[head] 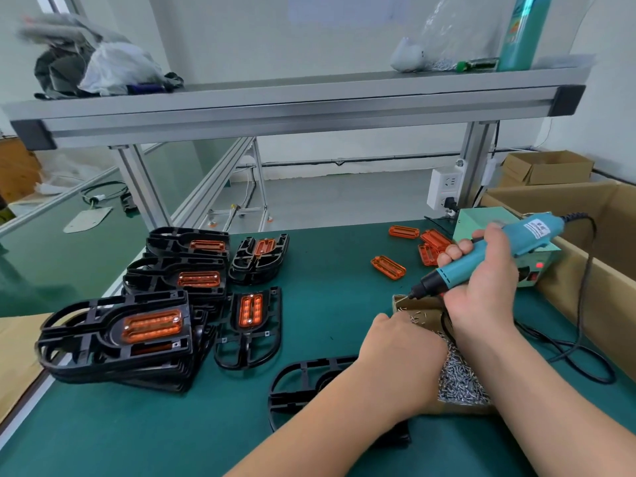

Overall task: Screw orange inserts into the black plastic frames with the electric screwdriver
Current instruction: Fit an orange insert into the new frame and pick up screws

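Observation:
My right hand [481,284] grips the teal electric screwdriver [488,256], its black tip pointing down-left over a cardboard box of small silver screws [461,383]. My left hand [402,349] reaches into that box; its fingers are hidden among the screws. Under my left forearm lies a bare black plastic frame [299,383]. Stacks of black frames with orange inserts [151,325] stand at the left. Loose orange inserts [388,267] lie at the back right of the green mat.
A teal power supply box [481,218] with a red light sits behind my right hand, its black cable [585,352] looping over the mat. A large open cardboard carton [605,215] borders the right side. An aluminium shelf [296,105] spans overhead.

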`<state>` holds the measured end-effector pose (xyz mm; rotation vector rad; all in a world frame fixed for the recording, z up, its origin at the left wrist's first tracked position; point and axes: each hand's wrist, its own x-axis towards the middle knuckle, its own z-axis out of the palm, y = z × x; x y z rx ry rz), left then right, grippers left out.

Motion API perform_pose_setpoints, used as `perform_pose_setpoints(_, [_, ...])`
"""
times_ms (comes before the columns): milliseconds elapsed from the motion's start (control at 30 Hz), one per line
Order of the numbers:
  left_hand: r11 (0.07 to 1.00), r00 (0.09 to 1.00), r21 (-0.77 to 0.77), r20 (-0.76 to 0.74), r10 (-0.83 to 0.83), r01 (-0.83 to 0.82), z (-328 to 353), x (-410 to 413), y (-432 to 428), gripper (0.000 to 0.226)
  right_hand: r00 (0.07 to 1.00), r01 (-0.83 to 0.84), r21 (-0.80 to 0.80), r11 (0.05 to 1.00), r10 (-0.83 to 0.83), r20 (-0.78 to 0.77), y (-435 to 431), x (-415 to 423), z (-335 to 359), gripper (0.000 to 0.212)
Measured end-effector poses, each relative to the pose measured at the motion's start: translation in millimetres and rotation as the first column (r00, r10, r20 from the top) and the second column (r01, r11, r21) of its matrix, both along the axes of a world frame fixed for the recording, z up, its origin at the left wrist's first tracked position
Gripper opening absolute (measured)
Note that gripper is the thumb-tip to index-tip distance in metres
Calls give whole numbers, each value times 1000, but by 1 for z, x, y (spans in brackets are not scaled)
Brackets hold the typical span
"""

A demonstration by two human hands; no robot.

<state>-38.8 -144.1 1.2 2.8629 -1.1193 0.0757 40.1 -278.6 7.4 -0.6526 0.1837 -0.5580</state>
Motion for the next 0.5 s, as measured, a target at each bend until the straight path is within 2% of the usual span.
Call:
perform_pose_setpoints(67, [998,999,-46,-14,42,-43,-5,0,0,8,1000,-1,-17,1000,1,-3,0,0,-1,22])
perform_pose_setpoints(167, [977,989,-176,-110,100,-118,-11,2,1,12,1000,0,-18,1000,0,-13,-2,-1,-5,22])
perform_pose_setpoints(300, [919,960,-351,-268,82,-177,-18,5,6,11,1000,6,-4,1000,-6,-23,-5,-2,-5,20])
perform_pose_setpoints(500, [857,923,-434,-368,114,-278,-22,8,15,13,1000,0,16,1000,0,-17,-7,-4,-7,20])
